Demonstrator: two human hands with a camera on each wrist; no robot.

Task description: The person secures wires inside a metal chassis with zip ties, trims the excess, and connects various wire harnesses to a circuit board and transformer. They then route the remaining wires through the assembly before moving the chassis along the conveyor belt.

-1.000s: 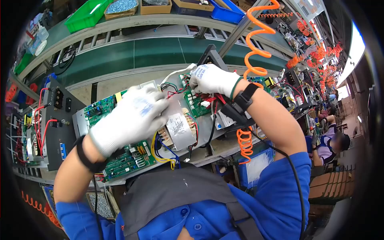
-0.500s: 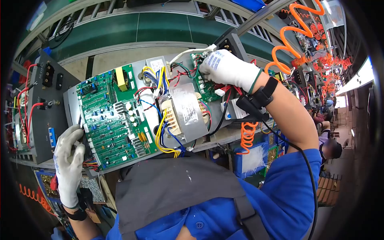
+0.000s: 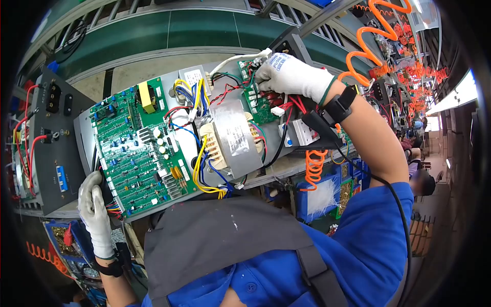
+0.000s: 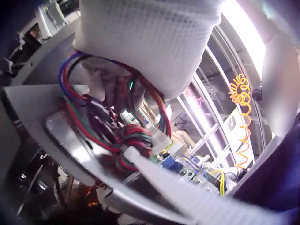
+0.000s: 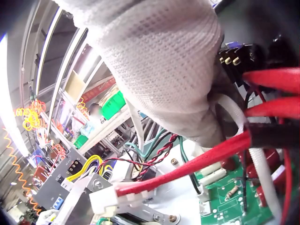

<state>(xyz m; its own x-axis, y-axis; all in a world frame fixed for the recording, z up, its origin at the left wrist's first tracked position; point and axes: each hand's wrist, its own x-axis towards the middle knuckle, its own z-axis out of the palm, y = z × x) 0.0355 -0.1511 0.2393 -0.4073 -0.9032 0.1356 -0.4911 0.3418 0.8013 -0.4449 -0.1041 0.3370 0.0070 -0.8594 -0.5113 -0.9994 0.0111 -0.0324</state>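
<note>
A large green circuit board [image 3: 146,153] lies on the metal chassis beside a transformer [image 3: 235,134]. My gloved left hand [image 3: 97,217] is at the board's left end, by a bundle of coloured wires [image 3: 113,207]. In the left wrist view the wires [image 4: 133,140] loop below the glove [image 4: 145,42]; whether the fingers grip them cannot be told. Over the smaller green board [image 3: 261,108], my gloved right hand [image 3: 296,78] has its fingers curled. In the right wrist view a white sleeved cable [image 5: 262,166] runs into those fingers [image 5: 204,129]; the fingertips are hidden.
A grey panel [image 3: 59,148] with sockets stands at the left, and a dark panel [image 3: 291,43] behind my right hand. Beyond lies a green conveyor [image 3: 204,31]. An orange coiled hose [image 3: 365,51] hangs at the right. Parts bins [image 3: 317,197] are below the bench edge.
My left hand has moved from above the transformer area to the big board's left end, uncovering the board. My right hand has stayed at the smaller board. The head view has shifted.
</note>
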